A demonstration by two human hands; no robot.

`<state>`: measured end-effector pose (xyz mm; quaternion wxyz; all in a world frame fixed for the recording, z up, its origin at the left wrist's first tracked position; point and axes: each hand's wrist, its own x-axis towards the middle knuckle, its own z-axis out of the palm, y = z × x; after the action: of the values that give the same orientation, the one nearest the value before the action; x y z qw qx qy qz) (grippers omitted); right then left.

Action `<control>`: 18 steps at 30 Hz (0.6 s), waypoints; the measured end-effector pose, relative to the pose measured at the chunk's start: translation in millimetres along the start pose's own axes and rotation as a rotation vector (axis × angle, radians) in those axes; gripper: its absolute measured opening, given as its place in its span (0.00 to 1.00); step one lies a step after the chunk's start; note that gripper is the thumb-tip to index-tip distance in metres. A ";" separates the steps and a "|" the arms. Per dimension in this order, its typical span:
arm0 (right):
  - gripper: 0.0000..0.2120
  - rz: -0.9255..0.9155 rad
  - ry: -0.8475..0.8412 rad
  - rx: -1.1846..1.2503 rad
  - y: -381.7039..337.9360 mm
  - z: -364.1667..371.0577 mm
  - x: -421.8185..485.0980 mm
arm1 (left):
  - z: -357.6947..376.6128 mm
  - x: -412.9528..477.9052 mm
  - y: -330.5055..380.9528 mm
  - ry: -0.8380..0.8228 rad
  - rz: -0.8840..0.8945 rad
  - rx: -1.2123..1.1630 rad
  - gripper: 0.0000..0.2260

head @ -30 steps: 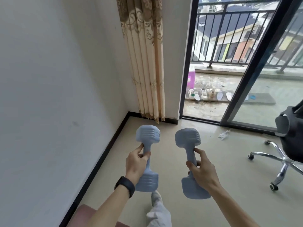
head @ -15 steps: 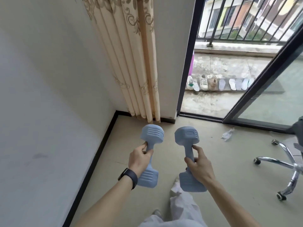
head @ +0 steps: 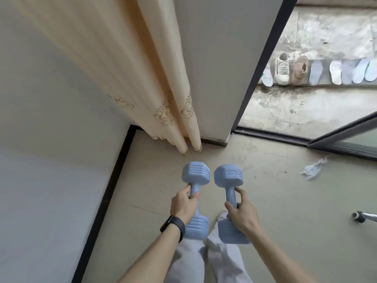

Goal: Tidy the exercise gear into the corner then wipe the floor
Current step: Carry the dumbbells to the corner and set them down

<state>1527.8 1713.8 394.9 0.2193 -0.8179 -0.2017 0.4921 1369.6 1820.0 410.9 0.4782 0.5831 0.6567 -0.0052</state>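
Observation:
Two light blue dumbbells are held side by side above the beige floor, pointing toward the room corner. My left hand [head: 183, 205], with a black band on the wrist, grips the handle of the left dumbbell [head: 196, 173]. My right hand [head: 241, 212] grips the handle of the right dumbbell [head: 228, 175]. Both dumbbells tilt slightly, far heads forward, near heads over my legs. The corner [head: 140, 137] lies just ahead and left, where the black skirting meets below the curtain.
A beige curtain [head: 142, 78] hangs down into the corner. To the right an open sliding door [head: 263, 64] leads to a balcony with shoes [head: 282, 70] in a row. A crumpled wipe [head: 313, 169] lies on the floor, and a chair castor [head: 358, 216] shows at the right edge.
The view has come closer to the corner and tilted further down. Both dumbbells stay gripped and have drawn nearer the curtain's foot; the chair has slid almost out of sight.

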 end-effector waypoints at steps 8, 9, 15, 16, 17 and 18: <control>0.22 0.126 0.004 0.075 49.9 59.5 163.4 | 84.2 168.3 -48.3 -0.065 -0.093 0.078 0.07; 0.22 0.134 0.009 0.081 56.7 65.9 180.0 | 92.8 186.8 -54.5 -0.073 -0.088 0.079 0.07; 0.23 0.197 0.046 0.119 109.4 119.9 281.3 | 155.0 298.9 -106.7 -0.114 -0.064 0.118 0.06; 0.23 0.207 0.052 0.128 120.0 131.2 298.0 | 164.9 316.6 -117.2 -0.116 -0.055 0.134 0.06; 0.23 0.218 0.056 0.140 130.2 141.9 313.8 | 174.7 333.4 -127.0 -0.117 -0.048 0.148 0.06; 0.23 0.227 0.064 0.153 140.3 152.4 329.3 | 183.9 349.5 -136.7 -0.119 -0.039 0.162 0.06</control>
<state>1550.7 1802.5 16.8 0.2304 -0.8318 -0.0627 0.5011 1426.6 1938.4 14.1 0.4673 0.6059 0.6357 -0.1022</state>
